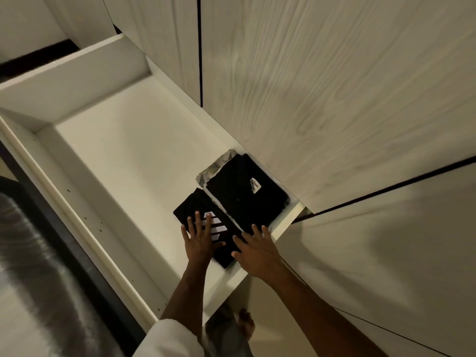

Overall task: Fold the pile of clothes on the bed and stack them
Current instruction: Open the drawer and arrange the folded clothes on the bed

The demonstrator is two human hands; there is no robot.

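A: The folded black garment with white stripes point(206, 222) lies flat on the floor of the open white drawer point(123, 140), just beside a stack of folded clothes point(244, 191) in the drawer's right end. That stack is the landmark. Its top piece is black with a white label, and a grey patterned piece shows underneath.

B: And the hands?

A: The left hand point(199, 238) rests flat on the striped garment, fingers straight and spread. The right hand point(257, 249) lies open across the seam between garment and stack, grasping nothing.

B: What might fail here?

A: Likely the fold. If the hands push toward the stack, the garment's edge could ride up against it or buckle, and the stack could shift against the drawer wall behind it. The near corner of the garment sits close to the front rim of the drawer point(231, 279) and could catch there if dragged.

B: Room to move?

A: Left of the stack the drawer floor is bare and wide. Right of it and behind it, the walls are close. A wardrobe door point(334, 99) rises just beyond.
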